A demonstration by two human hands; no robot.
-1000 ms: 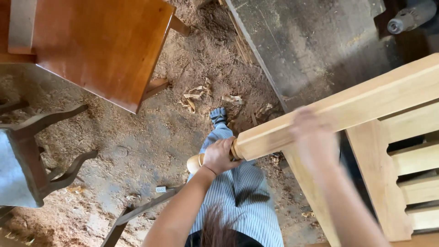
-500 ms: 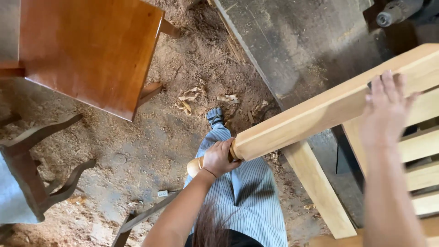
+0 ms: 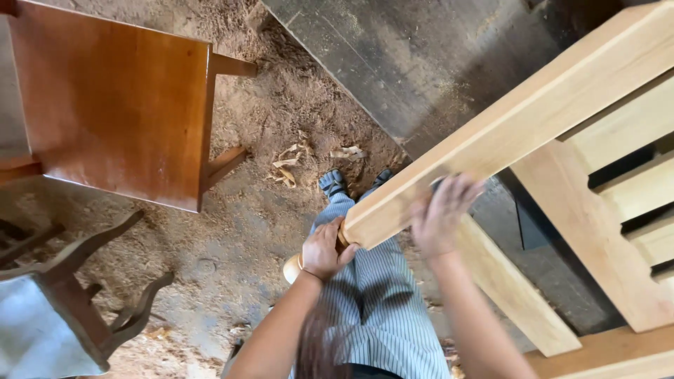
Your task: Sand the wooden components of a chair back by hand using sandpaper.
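Two hands on pale wood frame (image 3: pixel 533 119): left hand (image 3: pixel 324 250) gripping turned leg end, right hand (image 3: pixel 441 214) flat w/ dark pad on rail. Frame unfinished vs. varnished table (image 3: pixel 112 105) left of it; sanding ongoing, most surface left.

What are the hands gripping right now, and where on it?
The left hand grips the turned end of the unfinished wooden frame's leg. The right hand lies flat on that leg's side, just above.

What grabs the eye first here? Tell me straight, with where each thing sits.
A big pale unfinished wooden frame slants across the right side; the left hand grips its rounded turned end, and the right hand lies flat on its rail. At upper left stands a glossy reddish-brown wooden table, over a floor strewn with sawdust and shavings.
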